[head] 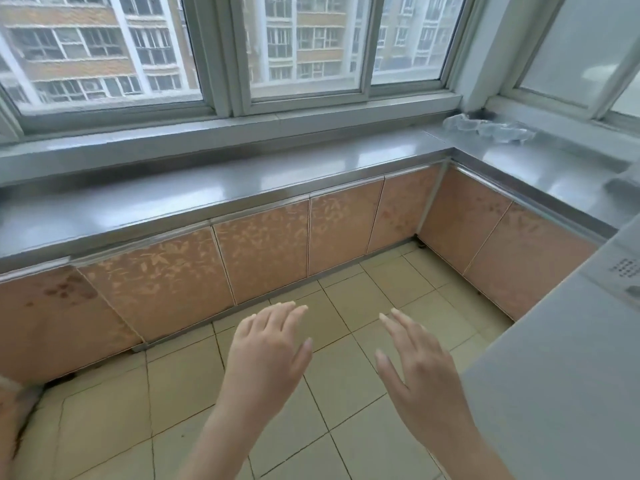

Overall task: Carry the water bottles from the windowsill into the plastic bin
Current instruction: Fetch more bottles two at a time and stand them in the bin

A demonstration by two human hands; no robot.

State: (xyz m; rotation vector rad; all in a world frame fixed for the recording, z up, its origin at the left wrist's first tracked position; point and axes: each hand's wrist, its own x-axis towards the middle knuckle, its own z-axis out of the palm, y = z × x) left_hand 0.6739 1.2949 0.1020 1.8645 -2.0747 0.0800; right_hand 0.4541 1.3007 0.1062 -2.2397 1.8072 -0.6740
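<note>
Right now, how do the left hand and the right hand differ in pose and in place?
The left hand shows its back to the camera, palm down, while the right hand is turned more on edge, thumb side toward the left hand. The left hand also reaches slightly farther toward the cabinets than the right hand. Both are open with straight fingers, hold nothing, and hover over the tiled floor.

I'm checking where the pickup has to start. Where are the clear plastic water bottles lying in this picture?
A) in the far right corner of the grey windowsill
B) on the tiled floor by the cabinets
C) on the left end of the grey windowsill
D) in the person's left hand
A: the clear plastic water bottles lie in the far right corner of the grey windowsill, while the left hand and right hand are open and hold nothing.
</note>
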